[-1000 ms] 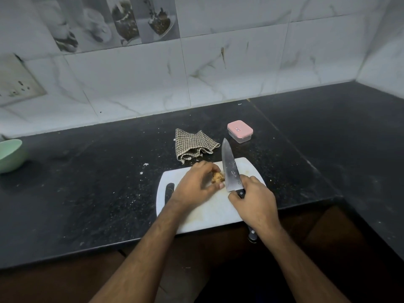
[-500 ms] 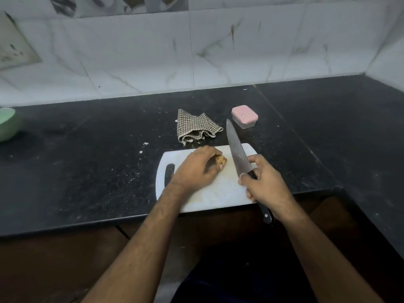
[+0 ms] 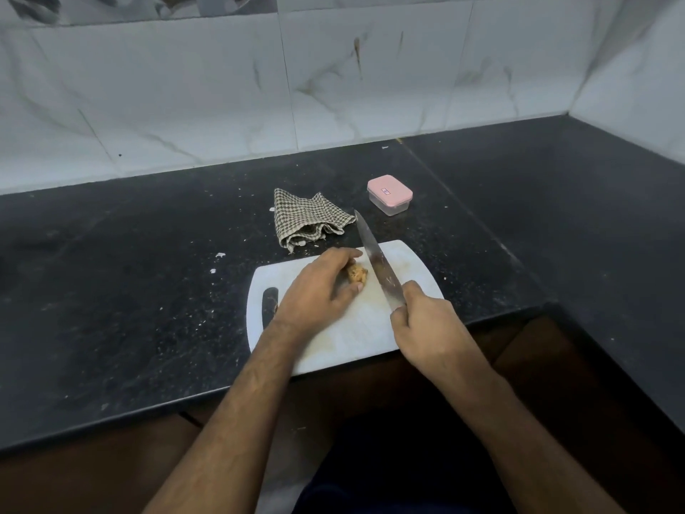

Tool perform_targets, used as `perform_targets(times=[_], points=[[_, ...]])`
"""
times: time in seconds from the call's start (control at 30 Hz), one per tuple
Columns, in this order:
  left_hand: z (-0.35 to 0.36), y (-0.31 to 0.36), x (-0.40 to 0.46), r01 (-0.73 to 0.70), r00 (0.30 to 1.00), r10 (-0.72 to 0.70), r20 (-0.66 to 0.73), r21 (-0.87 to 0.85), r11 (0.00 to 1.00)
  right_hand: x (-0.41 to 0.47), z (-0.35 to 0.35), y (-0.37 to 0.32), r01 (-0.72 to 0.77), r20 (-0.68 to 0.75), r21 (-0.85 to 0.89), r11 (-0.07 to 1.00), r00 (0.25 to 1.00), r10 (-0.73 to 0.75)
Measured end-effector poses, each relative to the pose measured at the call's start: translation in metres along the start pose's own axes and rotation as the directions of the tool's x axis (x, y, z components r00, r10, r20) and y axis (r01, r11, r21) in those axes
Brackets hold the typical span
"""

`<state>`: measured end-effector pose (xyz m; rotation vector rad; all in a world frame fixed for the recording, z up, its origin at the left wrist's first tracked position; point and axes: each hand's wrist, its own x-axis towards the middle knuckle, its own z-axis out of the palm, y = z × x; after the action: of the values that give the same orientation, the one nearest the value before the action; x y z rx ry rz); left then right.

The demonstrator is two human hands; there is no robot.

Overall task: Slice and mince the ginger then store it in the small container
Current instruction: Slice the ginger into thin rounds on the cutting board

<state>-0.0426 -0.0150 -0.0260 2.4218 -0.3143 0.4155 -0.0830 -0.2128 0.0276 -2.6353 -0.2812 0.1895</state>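
Landmark = white cutting board (image 3: 356,339), lying on the black surface (image 3: 122,328) with its near edge at the surface's front lip

Near side of board: both forearms come in from below. Right hand (image 3: 426,328) sits over the board's near-right corner, fingers wrapped round the handle of the knife (image 3: 378,263); handle itself is hidden in the grip. Blade runs from that hand diagonally up and left across the board's right half, tip passing beyond the board's far edge. Can't tell if the edge is touching the board

Middle of board: left hand (image 3: 318,291) rests palm-down, fingers curled over the ginger (image 3: 357,273), thumb at its near side. Ginger is a small tan-brown lump on the board's centre, far half, just left of the blade; contact between blade and ginger can't be made out. Board's handle slot (image 3: 270,306) is at its left end, beside the left wrist

Just past the board's far edge: crumpled checked cloth (image 3: 307,220), left of the knife tip. White flecks on the surface off the board's far-left corner

Further back, right of the cloth: small container (image 3: 390,194), clear tub, pink lid on, well apart from the board

Behind all that: marbled white wall tiles (image 3: 333,87)
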Motion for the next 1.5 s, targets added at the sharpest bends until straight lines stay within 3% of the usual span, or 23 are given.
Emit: perform_targets(times=[0.63, 1.5], points=[[0.003, 0.0, -0.001, -0.02, 1.0, 0.02, 0.014, -0.013, 1.0, -0.008, 0.0, -0.003, 0.017, -0.002, -0.14, 0.99, 1.0, -0.018], [0.006, 0.0, 0.002, -0.027, 0.999, 0.029, 0.021, -0.056, 0.998, -0.001, -0.007, -0.016, -0.003, 0.067, -0.183, 0.983, 0.998, 0.015]])
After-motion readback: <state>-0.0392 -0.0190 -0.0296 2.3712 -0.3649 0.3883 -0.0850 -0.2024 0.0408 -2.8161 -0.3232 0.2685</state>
